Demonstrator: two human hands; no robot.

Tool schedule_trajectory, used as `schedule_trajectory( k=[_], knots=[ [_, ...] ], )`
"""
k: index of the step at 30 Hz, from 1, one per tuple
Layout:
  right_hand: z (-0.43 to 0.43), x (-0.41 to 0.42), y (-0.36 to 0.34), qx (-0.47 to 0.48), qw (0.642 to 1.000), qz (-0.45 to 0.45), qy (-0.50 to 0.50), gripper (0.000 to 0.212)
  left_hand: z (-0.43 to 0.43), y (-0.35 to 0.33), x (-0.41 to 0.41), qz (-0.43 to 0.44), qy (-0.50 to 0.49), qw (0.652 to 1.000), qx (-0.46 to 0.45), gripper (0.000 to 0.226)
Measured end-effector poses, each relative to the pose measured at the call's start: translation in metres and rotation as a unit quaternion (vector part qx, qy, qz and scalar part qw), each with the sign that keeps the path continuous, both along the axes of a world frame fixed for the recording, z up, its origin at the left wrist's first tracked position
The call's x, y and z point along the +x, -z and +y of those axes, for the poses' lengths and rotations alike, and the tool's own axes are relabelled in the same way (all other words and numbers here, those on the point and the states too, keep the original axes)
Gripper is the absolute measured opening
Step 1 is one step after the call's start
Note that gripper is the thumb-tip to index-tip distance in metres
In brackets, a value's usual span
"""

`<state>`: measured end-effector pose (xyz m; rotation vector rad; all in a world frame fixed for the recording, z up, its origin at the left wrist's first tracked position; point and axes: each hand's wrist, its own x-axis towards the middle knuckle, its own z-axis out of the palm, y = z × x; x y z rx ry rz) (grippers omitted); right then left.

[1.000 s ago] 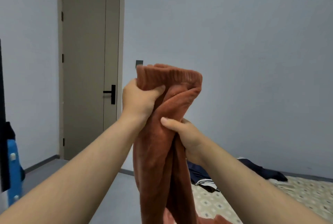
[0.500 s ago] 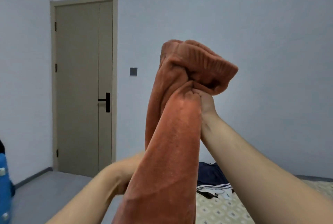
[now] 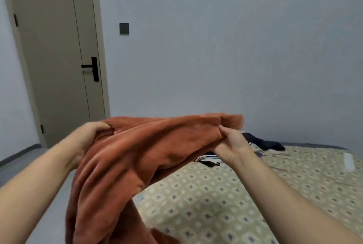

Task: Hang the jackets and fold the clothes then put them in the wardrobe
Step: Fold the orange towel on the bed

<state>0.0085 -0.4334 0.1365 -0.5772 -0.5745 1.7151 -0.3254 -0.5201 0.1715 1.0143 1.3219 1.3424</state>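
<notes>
Head: rust garment (image 3: 149,157), hem perhaps off-frame.

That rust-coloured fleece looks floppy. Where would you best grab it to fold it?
Probably by its upper edge, one hand at each end, coming from the sides, as the left hand and right hand do. The fleece garment is limp: held so, that edge spans between them and the rest hangs below.
</notes>
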Motion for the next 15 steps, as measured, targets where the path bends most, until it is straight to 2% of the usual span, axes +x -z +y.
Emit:
schedule_trajectory(
  k=[2, 3, 5, 7, 10, 13, 15],
  knots=[
    [0.005, 0.003, 0.042, -0.046, 0.999, 0.017, 0.009, 0.030, 0.010, -0.006, -0.007, 0.054, 0.042, 0.995, -0.069, 0.027],
    [0.007, 0.005, 0.069, -0.062, 0.998, 0.009, 0.014, 0.030, 0.016, -0.003, -0.010, 0.135, 0.068, 0.982, -0.112, 0.030],
    [0.005, 0.015, 0.124, -0.108, 0.993, 0.020, 0.031, 0.031, 0.038, 0.023, -0.010, 0.324, 0.090, 0.925, -0.178, 0.036],
    [-0.006, 0.028, 0.171, -0.169, 0.984, 0.025, 0.043, 0.036, 0.058, 0.072, 0.001, 0.477, 0.037, 0.860, -0.178, 0.039],
    [-0.017, 0.050, 0.247, -0.270, 0.959, -0.056, 0.057, 0.033, 0.085, 0.178, 0.023, 0.528, 0.037, 0.827, -0.189, 0.032],
    [-0.033, 0.070, 0.289, -0.328, 0.929, -0.157, 0.067, 0.026, 0.083, 0.272, 0.045, 0.558, 0.064, 0.805, -0.193, 0.025],
    [-0.040, 0.085, 0.306, -0.350, 0.915, -0.180, 0.086, 0.030, 0.074, 0.306, 0.054, 0.600, 0.011, 0.787, -0.141, 0.035]
  ],
)
